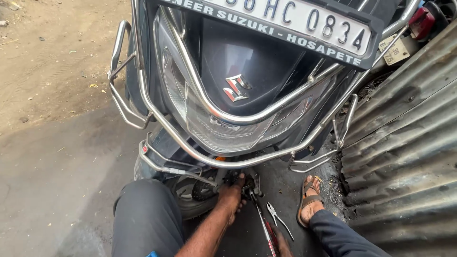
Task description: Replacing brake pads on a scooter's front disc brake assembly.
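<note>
I am looking down over the front of a dark grey scooter (247, 71), and I am taking it as my landmark. A chrome guard rail (200, 102) is wrapping around its nose and both flanks, and a white number plate (295, 21) is sitting at the top of the view, above the headlight (209, 128).

Below the scooter's nose, my left hand (232, 196) is reaching in to the wheel hub (204, 190), just beside the front tyre. Its fingers (239, 183) are curling against the dark metal parts there; I cannot tell whether they are actually gripping anything, since the fingertips are sinking into shadow.

My right hand (282, 243) is only partly showing at the bottom edge, below and to the right of the hub. It is wrapping around the lower end of a long red-handled tool (263, 223), whose shaft is running up to the parts near my left fingers. How tightly it is closing I cannot tell.

A pair of pliers (277, 218) is lying on the oily ground (57, 181) just right of that tool, apart from both hands.

My left knee (145, 214), in dark trousers, is sitting left of the wheel. My right foot, in a brown sandal (309, 200), is resting right of the scooter, beside a corrugated metal sheet (404, 157).
</note>
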